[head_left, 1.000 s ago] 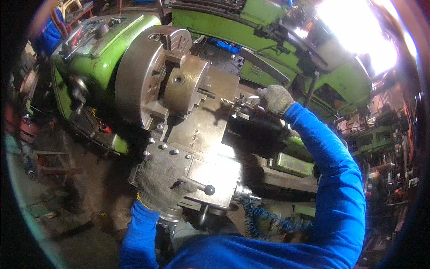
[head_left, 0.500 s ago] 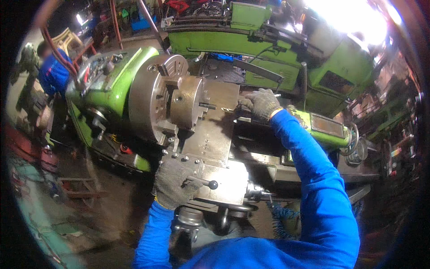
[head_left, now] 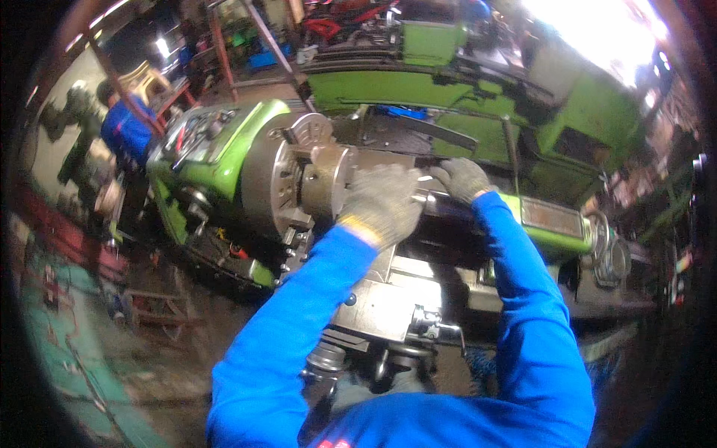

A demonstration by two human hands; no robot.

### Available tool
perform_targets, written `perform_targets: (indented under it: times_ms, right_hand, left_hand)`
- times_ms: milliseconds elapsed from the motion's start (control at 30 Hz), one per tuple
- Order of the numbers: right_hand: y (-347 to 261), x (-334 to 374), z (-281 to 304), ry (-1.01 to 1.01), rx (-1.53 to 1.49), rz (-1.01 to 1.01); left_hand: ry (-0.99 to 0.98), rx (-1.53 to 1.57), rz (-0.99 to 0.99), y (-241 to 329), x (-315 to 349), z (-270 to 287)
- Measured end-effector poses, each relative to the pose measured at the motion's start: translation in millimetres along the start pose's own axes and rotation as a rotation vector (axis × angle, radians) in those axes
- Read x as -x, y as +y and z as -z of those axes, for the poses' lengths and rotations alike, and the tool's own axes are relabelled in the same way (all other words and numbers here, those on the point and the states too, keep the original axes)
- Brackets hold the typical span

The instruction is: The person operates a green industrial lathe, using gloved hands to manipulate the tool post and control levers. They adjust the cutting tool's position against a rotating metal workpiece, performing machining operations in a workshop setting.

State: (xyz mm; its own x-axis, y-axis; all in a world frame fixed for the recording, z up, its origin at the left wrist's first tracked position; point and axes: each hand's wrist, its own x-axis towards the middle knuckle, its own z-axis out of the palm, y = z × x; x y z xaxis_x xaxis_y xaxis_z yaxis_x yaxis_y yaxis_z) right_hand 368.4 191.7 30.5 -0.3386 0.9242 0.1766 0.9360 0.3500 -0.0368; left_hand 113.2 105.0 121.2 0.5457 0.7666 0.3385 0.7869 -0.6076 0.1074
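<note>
Both hands wear grey knit gloves. My left hand (head_left: 385, 205) is raised over the lathe carriage, just right of the jaws of the chuck (head_left: 272, 175) and the round metal workpiece (head_left: 325, 183) they hold. Its fingers point away to the right, slightly blurred; its palm and whatever lies under it are hidden. My right hand (head_left: 463, 181) is at the front end of the green tailstock (head_left: 553, 222), fingers bent, close to the left fingertips. What it grips does not show clearly. A short bright metal piece (head_left: 425, 178) shows between the hands.
Below my left arm is the carriage top (head_left: 381, 310) with a crank handle (head_left: 448, 328) at its right. Tools lie on the green headstock (head_left: 202, 168). A second green lathe (head_left: 388, 89) stands behind. At far left is another person (head_left: 127, 131) in blue.
My left hand has left the ball-ended lever on the tool post and moved up and right, beside my right hand. My right hand stays at the tailstock. The view has shifted slightly.
</note>
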Motion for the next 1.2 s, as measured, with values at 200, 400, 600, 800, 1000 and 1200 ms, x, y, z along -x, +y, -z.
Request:
perform_targets:
  times_ms: [200, 400, 600, 800, 1000, 1200]
  right_hand:
    - [-40.9, -10.0, 35.3, -0.147, 0.138, 0.031]
    - [-41.2, -16.8, 8.7, -0.106, 0.027, 0.06]
    - [-32.4, -11.1, -6.7, -0.066, 0.044, -0.055]
    - [-47.0, -14.2, -2.6, -0.068, 0.049, -0.108]
    - [-55.1, -16.5, -0.2, -0.07, 0.086, -0.148]
    - [-44.5, -17.9, -9.4, -0.042, 0.054, -0.067]
  left_hand:
    - [0.115, 0.408, 0.554, -14.5, -58.3, -149.1]
    - [0.692, 1.119, 0.756, -22.4, -74.0, -282.3]
    - [0.864, 1.379, 0.742, 0.3, -87.1, -261.4]
    - [0.801, 1.259, 0.79, -5.4, -78.8, -250.6]
    - [0.783, 0.945, 0.773, -8.0, -72.5, -237.4]
    - [0.812, 1.034, 0.793, -12.5, -78.3, -256.5]
